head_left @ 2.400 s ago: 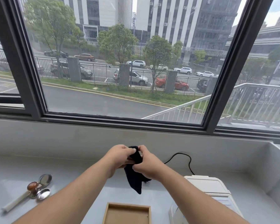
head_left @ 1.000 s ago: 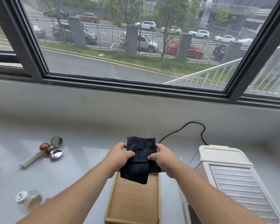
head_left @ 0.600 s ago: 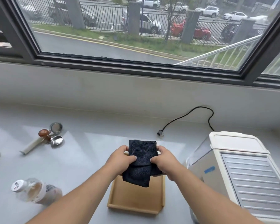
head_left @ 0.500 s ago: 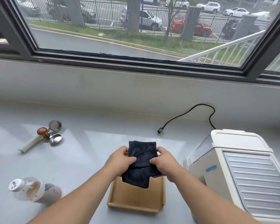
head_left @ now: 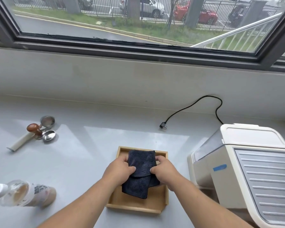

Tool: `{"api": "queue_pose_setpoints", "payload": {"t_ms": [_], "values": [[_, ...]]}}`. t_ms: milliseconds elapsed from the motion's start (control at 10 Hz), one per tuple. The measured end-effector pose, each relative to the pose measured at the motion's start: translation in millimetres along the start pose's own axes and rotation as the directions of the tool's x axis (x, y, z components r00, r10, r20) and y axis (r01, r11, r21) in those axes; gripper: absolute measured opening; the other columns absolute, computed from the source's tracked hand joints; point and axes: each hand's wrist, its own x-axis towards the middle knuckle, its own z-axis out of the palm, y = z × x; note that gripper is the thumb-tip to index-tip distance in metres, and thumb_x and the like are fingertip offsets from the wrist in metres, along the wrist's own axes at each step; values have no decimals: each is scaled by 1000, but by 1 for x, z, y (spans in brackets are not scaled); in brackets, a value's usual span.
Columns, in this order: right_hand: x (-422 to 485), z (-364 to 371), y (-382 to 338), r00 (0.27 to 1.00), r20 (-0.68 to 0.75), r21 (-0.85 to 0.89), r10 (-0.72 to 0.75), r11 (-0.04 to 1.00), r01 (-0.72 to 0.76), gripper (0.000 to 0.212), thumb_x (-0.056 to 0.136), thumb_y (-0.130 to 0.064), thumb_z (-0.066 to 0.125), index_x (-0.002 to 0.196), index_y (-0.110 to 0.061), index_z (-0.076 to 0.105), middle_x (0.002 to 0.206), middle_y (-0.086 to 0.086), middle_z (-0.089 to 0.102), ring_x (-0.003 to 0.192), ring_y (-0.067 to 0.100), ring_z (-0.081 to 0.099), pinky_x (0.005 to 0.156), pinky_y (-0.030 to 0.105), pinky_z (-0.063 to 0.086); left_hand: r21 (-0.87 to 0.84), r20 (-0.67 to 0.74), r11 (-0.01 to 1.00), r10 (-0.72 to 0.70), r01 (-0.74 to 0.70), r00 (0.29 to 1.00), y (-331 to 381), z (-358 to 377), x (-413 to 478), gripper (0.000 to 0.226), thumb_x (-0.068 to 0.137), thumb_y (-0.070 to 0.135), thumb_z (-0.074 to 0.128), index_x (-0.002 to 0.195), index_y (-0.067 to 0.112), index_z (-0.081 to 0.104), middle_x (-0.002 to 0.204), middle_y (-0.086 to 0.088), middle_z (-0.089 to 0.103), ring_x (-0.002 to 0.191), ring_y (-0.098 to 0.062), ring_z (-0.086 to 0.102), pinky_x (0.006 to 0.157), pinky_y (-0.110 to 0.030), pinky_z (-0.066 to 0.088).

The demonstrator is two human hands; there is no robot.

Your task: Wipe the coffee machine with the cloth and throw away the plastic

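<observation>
STATUS: CLOTH IN HAND, NEITHER STEP STARTED

1. Counter [head_left: 89, 145]: a pale work surface below a window. It carries every item listed below.

2. Coffee machine [head_left: 247, 170]: stands at the right edge of the counter, cream body with a ribbed grey top panel. Nothing is touching it. Its power cord [head_left: 196, 104] lies loose behind it, with the plug on the counter. Wiping is judged not yet begun.

3. Wooden tray [head_left: 133, 208]: sits just left of the machine, directly in front of the person.

4. Plastic bottle [head_left: 23, 193]: lies on its side at the far left, well apart from both hands. It is judged to be the plastic to discard, and that step remains outstanding.

5. Cloth [head_left: 141, 163]: dark and folded, positioned over the tray. Whether its lower edge rests on the tray floor cannot be determined.

6. Left hand [head_left: 118, 170] and right hand [head_left: 164, 171]: each grips one side of the cloth, thumb on top and fingers curled round the edge.

Remaining: carry the cloth to the machine, wipe, then dispose of the bottle.
</observation>
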Motion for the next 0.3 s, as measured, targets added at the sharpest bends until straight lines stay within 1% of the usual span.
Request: {"api": "queue_pose_setpoints", "payload": {"t_ms": [100, 200, 300], "values": [[4, 0, 2, 1000, -25, -98, 3, 995, -6, 51, 83, -6, 61, 132, -21, 55, 111, 10, 73, 96, 29, 74, 83, 50, 64, 82, -49, 996, -30, 34, 998, 0, -2, 1, 23, 82, 43, 71, 100, 35, 59, 94, 12, 70, 80, -20, 67, 84, -38, 62], [4, -6, 1, 998, -61, -211, -26, 977, 13, 49, 84, -16, 63, 132, -23, 55, 103, 3, 73, 85, 22, 71, 73, 35, 60, 97, -62, 995, -18, 24, 998, 2, -5, 5, 31, 81, 47, 69, 108, 38, 58, 104, 11, 69, 82, -22, 65, 87, -37, 61], [0, -12, -7, 989, -113, -299, -100, 952, 62, 45, 85, -22, 61, 130, -25, 56, 101, -6, 69, 86, 13, 67, 70, 29, 53, 125, -81, 992, 33, -23, 996, 9, -12, 4, 40, 83, 50, 69, 120, 36, 60, 114, 11, 68, 99, -18, 68, 92, -36, 57]]}}
